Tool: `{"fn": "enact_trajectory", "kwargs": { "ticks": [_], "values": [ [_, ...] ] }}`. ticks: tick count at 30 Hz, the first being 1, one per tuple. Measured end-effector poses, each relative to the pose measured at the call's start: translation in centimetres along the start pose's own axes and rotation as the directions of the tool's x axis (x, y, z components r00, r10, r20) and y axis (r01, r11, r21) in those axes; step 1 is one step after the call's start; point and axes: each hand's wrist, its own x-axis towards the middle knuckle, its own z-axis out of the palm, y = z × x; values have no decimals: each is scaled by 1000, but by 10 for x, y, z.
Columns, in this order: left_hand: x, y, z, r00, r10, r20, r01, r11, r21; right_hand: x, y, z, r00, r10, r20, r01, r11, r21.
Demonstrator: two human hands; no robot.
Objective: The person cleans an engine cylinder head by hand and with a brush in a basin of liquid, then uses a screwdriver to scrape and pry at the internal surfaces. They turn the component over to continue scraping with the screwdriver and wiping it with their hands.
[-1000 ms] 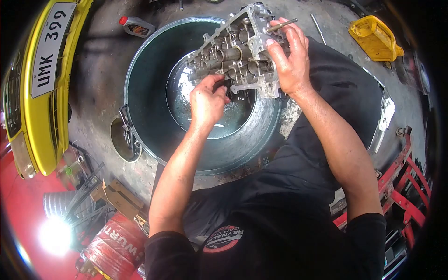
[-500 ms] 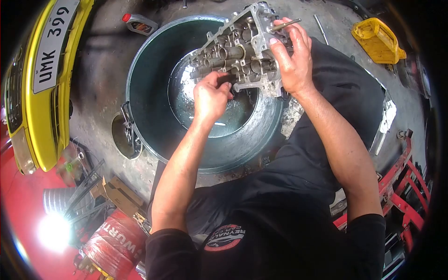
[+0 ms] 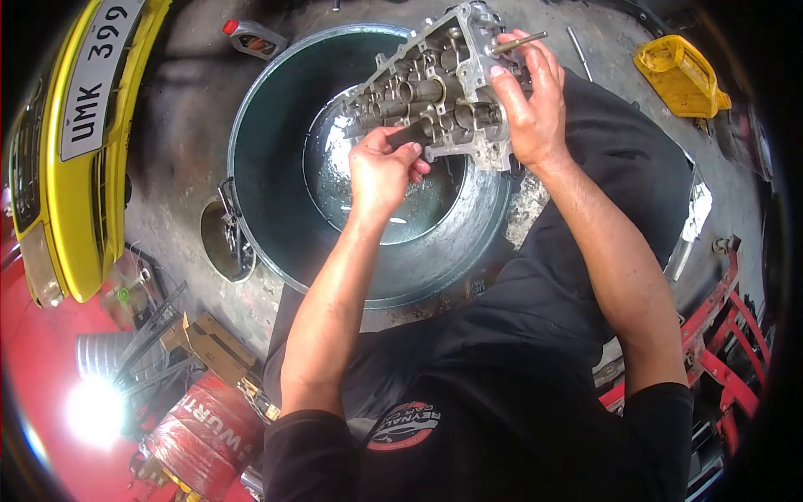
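Note:
A grey metal cylinder head (image 3: pixel 422 90) is tilted over a wide round basin (image 3: pixel 251 243), its rows of bores and ports facing up. My right hand (image 3: pixel 539 113) grips its right end, thumb on the face and fingers around the far side. Near those fingers a thin metal rod (image 3: pixel 520 42) sticks out from the head. My left hand (image 3: pixel 381 171) pinches a dark flat strip (image 3: pixel 408 136) between thumb and fingers, against the head's near edge. I cannot tell what the strip is made of. Wet, shiny liquid (image 3: pixel 335 171) shows at the basin's bottom.
A small bucket with tools (image 3: pixel 226 238) stands left of the basin, and an oil bottle (image 3: pixel 253 39) behind it. At right lie a cut yellow jug (image 3: pixel 679 75) and red metal frame (image 3: pixel 719 360). A yellow car bumper (image 3: pixel 79 209) borders the left.
My left hand has shifted slightly right and down, and more of the dark strip shows. The cylinder head stays in my right hand, nearly unmoved.

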Motion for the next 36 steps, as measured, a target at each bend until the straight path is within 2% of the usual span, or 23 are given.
{"fn": "enact_trajectory", "kwargs": {
  "ticks": [3,4,7,8,9,11,12,15,16,19,20,23,24,27,28,31,35,36],
  "values": [
    [-11,2,-8,996,59,-60,-32,926,375,3,-1,0,1000,-5,8,6,1000,-5],
    [-13,-8,-11,987,114,-115,-74,948,308,2,0,0,1000,-4,10,4,1000,-1],
    [-24,-11,-30,920,286,-269,-161,900,405,2,-2,-2,1000,-12,9,12,1000,-8],
    [-31,-13,-36,921,344,-183,-202,824,530,1,-2,-1,1000,-17,16,17,1000,-11],
    [-36,-14,-40,978,199,-67,-139,854,502,1,-1,-1,1000,-5,18,5,1000,13],
    [-33,-27,-41,989,93,117,-139,860,492,1,3,1,999,14,34,-16,997,69],
    [-32,-20,-38,985,-35,171,-41,906,422,2,-1,0,999,16,43,-19,997,73],
    [-17,-19,-33,974,61,218,-134,931,339,3,-2,-3,997,26,69,-30,998,57],
    [-15,-15,-34,964,116,238,-207,890,407,4,-1,-3,997,28,74,-32,998,59],
    [-8,-5,-39,940,44,338,-221,833,507,4,2,-3,995,42,87,-48,997,66],
    [-7,-10,-39,940,98,327,-257,834,489,4,3,-3,995,49,89,-55,996,70],
    [-11,3,-61,917,-171,361,67,957,283,3,0,-3,994,52,100,-58,996,60],
    [-14,-10,-66,960,-119,252,58,970,235,2,-1,-4,994,50,101,-56,997,61],
    [-21,-46,-72,993,4,120,-44,943,330,4,1,-4,995,32,99,-37,998,49],
    [-23,-55,-68,978,189,92,-209,916,344,5,2,-4,995,22,102,-27,999,44],
    [-18,-52,-46,974,200,-103,-159,935,316,5,1,-3,995,25,94,-34,994,104],
    [-8,-18,-24,956,242,-165,-199,950,243,6,-3,-3,995,38,94,-48,993,104],
    [3,-30,-18,935,318,-159,-292,942,167,6,-2,-3,995,38,90,-47,994,102]
  ]
}}
